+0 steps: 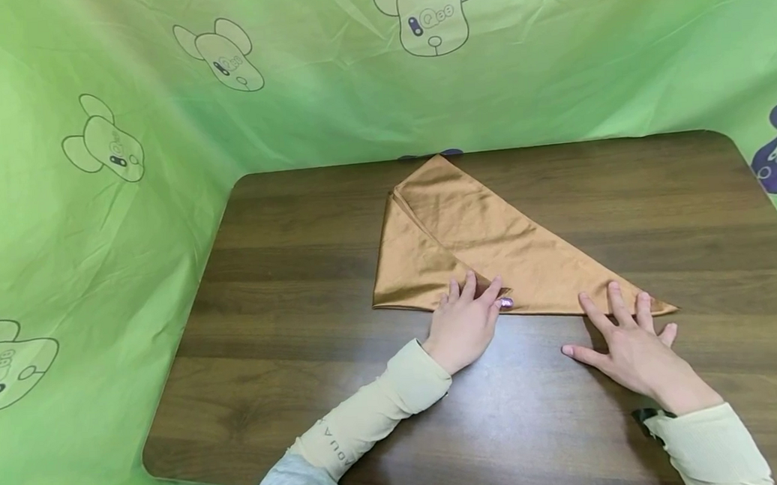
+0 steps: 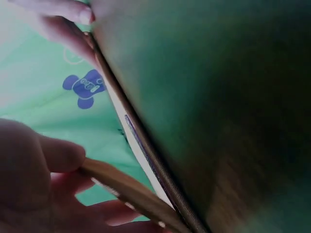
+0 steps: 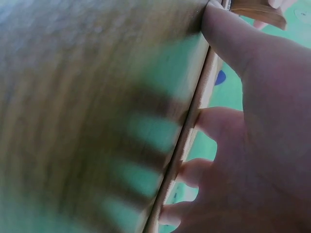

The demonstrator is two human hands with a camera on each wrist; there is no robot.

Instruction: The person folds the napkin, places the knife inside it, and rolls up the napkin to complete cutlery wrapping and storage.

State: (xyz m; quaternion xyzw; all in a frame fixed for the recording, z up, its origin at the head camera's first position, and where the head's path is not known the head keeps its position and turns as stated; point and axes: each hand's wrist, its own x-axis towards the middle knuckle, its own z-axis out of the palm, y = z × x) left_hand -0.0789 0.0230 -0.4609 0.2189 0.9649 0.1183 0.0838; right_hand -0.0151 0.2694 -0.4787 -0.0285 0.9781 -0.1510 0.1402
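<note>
A copper-brown satin cloth (image 1: 489,228) lies folded on the table, its narrow point toward the right. Its left part is turned over as a flap (image 1: 413,259) that tapers to a corner near the front edge. My left hand (image 1: 463,326) pinches that corner; in the left wrist view the thumb (image 2: 65,154) is on one side of the raised fabric and the fingers are on the other. My right hand (image 1: 636,353) is spread, with fingertips resting on the cloth close to its right point. Its thumb touches the tabletop in front of the cloth's edge.
The dark wood-grain table (image 1: 283,280) has rounded corners. Green printed fabric (image 1: 325,112) hangs as walls behind it and along both sides. The cloth's top corner reaches the table's back edge.
</note>
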